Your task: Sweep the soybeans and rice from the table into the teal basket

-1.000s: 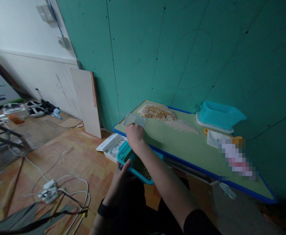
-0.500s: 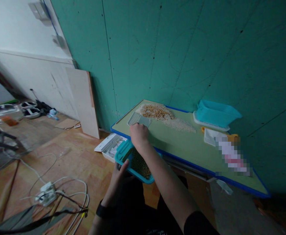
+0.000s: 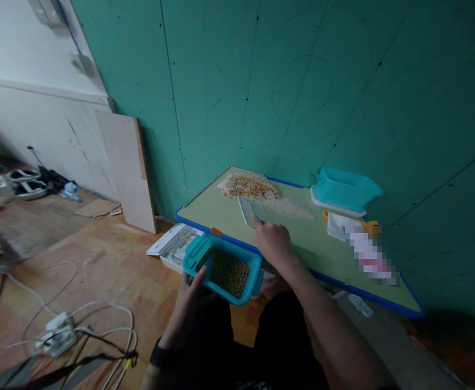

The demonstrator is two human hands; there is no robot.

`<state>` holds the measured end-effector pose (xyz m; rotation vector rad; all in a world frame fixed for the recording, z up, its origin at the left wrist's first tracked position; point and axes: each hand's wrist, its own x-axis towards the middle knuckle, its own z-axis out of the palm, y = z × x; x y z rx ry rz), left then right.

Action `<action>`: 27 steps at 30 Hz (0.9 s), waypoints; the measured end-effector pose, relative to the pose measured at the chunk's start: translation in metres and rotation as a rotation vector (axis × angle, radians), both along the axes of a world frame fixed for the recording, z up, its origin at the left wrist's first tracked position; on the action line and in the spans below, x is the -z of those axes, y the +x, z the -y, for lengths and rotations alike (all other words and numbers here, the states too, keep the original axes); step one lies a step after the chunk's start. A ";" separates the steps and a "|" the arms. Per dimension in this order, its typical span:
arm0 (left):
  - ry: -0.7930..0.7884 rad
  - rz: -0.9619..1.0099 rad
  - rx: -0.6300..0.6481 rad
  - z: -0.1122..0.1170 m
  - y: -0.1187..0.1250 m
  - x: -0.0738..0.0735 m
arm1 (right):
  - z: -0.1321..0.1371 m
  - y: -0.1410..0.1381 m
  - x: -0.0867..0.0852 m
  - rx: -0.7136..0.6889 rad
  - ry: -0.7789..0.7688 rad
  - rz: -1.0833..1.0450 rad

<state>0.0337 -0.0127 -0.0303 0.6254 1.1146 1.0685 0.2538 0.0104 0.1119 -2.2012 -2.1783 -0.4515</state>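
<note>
Left hand [image 3: 191,290] holds one tub [image 3: 237,252], right hand [image 3: 274,244] one slotted scoop [image 3: 251,210].

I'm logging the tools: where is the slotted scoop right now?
The scoop is near the middle of the head view, held by the right hand, just on the near side of the grain pile on the table.

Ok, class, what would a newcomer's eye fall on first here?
Probably the turquoise container, held by the left hand at the near edge of the table, with dark green grains and tan beans inside. Next, the pale-and-tan pile toward the table's back left, with the right hand holding a slotted white tool on its near side.
</note>
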 end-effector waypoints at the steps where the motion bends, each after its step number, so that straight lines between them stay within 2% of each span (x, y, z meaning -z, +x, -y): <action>1: -0.009 -0.002 -0.003 0.000 0.001 0.000 | 0.002 0.009 0.001 0.013 -0.004 0.014; 9: -0.034 0.013 -0.034 0.001 0.004 -0.005 | 0.011 0.072 0.010 0.138 0.059 -0.024; 14: -0.013 0.017 -0.025 0.002 0.004 -0.002 | 0.012 0.088 0.015 0.211 0.139 -0.090; 18: 0.009 0.006 -0.024 0.003 0.004 -0.001 | 0.006 0.065 0.010 0.153 0.145 -0.067; 25: -0.048 -0.024 -0.035 0.000 0.004 0.001 | -0.023 -0.018 0.002 -0.145 0.041 -0.046; 27: -0.045 -0.015 -0.030 -0.001 0.004 0.003 | -0.031 -0.034 0.003 -0.180 0.048 -0.047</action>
